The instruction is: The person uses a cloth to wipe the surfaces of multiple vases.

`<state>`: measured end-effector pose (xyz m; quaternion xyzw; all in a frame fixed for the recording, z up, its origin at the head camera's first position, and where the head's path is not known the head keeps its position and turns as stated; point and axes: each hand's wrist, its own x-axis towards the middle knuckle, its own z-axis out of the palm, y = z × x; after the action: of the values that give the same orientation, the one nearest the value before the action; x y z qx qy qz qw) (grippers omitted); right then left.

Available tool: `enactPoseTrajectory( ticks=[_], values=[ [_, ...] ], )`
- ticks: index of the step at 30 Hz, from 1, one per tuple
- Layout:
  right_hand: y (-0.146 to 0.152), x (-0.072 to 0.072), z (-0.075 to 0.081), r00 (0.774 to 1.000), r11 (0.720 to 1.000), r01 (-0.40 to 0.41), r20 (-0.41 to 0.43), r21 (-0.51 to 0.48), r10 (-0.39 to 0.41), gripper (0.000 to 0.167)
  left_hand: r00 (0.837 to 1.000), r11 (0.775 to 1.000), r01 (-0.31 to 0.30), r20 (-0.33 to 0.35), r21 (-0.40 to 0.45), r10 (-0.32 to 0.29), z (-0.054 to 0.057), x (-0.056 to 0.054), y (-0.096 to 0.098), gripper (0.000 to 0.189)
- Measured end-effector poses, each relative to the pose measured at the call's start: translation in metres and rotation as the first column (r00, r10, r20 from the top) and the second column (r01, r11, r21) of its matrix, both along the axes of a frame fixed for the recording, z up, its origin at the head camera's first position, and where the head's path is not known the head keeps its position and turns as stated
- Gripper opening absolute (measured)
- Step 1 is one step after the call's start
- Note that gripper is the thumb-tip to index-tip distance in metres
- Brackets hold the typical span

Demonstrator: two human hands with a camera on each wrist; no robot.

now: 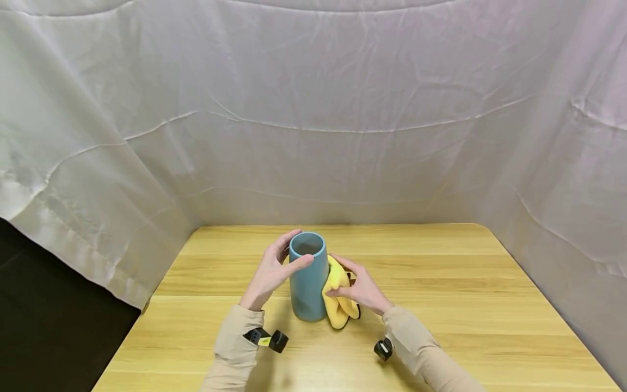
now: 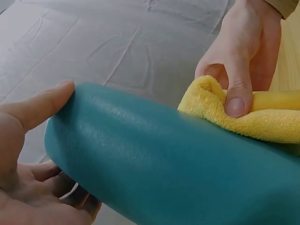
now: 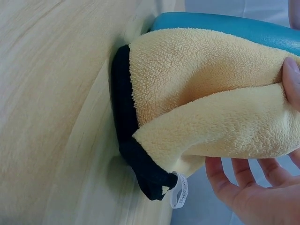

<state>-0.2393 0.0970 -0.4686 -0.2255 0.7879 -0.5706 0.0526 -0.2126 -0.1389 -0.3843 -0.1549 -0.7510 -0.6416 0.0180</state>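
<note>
blue vase (image 1: 309, 283): upright, open-topped | yellow black-edged cloth (image 1: 335, 279): bunched, against vase's side

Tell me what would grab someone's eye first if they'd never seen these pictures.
Probably the tall blue vessel, standing upright on the wooden table with the left hand around its top. Next would come the bright yellow cloth, held by the right hand against the vessel's side. In the right wrist view, the cloth's dark edging and small white tag stand out too.
</note>
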Motion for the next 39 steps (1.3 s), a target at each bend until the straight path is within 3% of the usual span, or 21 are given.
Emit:
enactPoseTrajectory(
  ticks=[3,7,11,15,18,31,39],
  values=[
    [0.0,0.0,0.0,1.0,1.0,0.003,0.007,-0.002,-0.003,0.086,1.0,0.999,-0.023,-0.005,-0.024,0.022,0.0,0.002,0.002,0.068],
    [0.0,0.0,0.0,1.0,1.0,0.0,0.008,-0.006,0.0,0.087,0.99,0.989,-0.14,-0.025,-0.037,0.139,0.0,0.007,0.01,0.07],
    [0.0,0.0,0.0,1.0,1.0,-0.005,-0.003,-0.011,0.005,0.086,0.954,0.955,-0.287,-0.108,-0.071,0.279,-0.001,0.011,0.019,0.073],
    [0.0,0.0,0.0,1.0,1.0,-0.008,-0.013,-0.009,0.008,0.086,0.924,0.931,-0.358,-0.176,-0.077,0.341,-0.002,0.013,0.025,0.069],
    [0.0,0.0,0.0,1.0,1.0,-0.01,-0.009,-0.009,0.01,0.085,0.923,0.932,-0.356,-0.178,-0.062,0.341,-0.002,0.013,0.025,0.066],
    [-0.001,0.0,0.0,1.0,1.0,-0.005,0.02,-0.021,0.005,0.085,0.958,0.961,-0.268,-0.131,-0.075,0.257,0.0,0.009,0.015,0.065],
    [-0.001,-0.002,-0.003,0.999,0.999,-0.013,0.03,-0.036,0.014,0.086,0.961,0.963,-0.26,-0.112,-0.072,0.251,-0.001,0.009,0.014,0.066]
  ],
)
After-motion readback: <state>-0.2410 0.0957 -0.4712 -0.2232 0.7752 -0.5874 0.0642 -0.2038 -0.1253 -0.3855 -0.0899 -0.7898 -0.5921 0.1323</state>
